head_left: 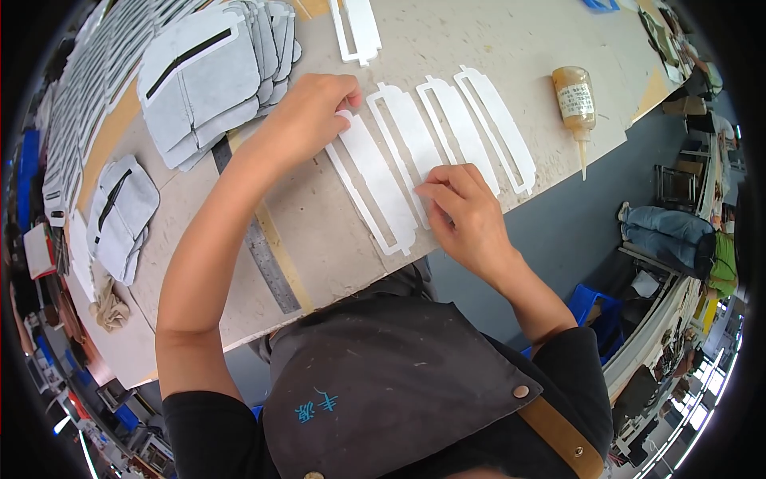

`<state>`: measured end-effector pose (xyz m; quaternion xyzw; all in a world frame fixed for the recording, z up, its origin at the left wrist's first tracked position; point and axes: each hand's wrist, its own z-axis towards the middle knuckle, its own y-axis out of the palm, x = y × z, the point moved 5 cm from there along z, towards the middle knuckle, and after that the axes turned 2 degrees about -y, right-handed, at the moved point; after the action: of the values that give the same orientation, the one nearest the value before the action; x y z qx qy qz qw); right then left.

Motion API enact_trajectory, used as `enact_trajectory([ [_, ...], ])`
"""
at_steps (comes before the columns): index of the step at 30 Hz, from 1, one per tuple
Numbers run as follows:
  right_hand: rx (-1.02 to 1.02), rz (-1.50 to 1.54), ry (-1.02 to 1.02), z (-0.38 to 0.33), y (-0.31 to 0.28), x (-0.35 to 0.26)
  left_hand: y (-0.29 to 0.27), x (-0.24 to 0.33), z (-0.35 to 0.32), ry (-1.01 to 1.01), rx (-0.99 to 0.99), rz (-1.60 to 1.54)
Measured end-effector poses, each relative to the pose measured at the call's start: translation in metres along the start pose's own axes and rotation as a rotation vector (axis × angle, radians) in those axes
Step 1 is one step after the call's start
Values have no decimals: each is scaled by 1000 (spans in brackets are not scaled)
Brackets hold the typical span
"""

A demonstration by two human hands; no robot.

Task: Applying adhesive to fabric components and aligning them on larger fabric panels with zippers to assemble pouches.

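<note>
A row of white slotted strips lies slantwise across the table in front of me. At the upper end of the leftmost white slotted strip [373,172], my left hand [315,112] is closed, with thumb and fingertips at the strip's end. My right hand [467,215] is closed in a pinch over the lower part of the second strip [405,128]; whatever is between its fingertips is too small or hidden to name. Two more strips, a third [463,128] and a fourth [504,132], lie flat to the right, side by side.
Stacked grey fabric panels [191,88] with black slits sit at the upper left, a smaller pile [124,207] below them. Another white piece [361,32] lies farther back. A glue bottle [574,104] rests at the right, nozzle toward the table edge. A steel ruler [267,259] lies left.
</note>
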<state>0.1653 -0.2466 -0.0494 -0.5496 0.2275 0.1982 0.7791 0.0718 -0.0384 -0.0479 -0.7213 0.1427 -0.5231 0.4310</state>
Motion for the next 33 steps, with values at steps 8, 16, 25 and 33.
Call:
enact_trajectory([
  [8, -34, -1, -19, 1, -4, -1, 8, 1, -2, 51, 64, 170],
  [16, 66, -326, -96, 58, -43, 65, 24, 25, 2, 237, 348, 228],
  [25, -233, -534, -175, 65, -12, 106, 81, 39, -3, 286, 194, 437],
  [33, -135, -389, -201, 31, -52, 75, 99, 86, -76, 403, -8, 297],
])
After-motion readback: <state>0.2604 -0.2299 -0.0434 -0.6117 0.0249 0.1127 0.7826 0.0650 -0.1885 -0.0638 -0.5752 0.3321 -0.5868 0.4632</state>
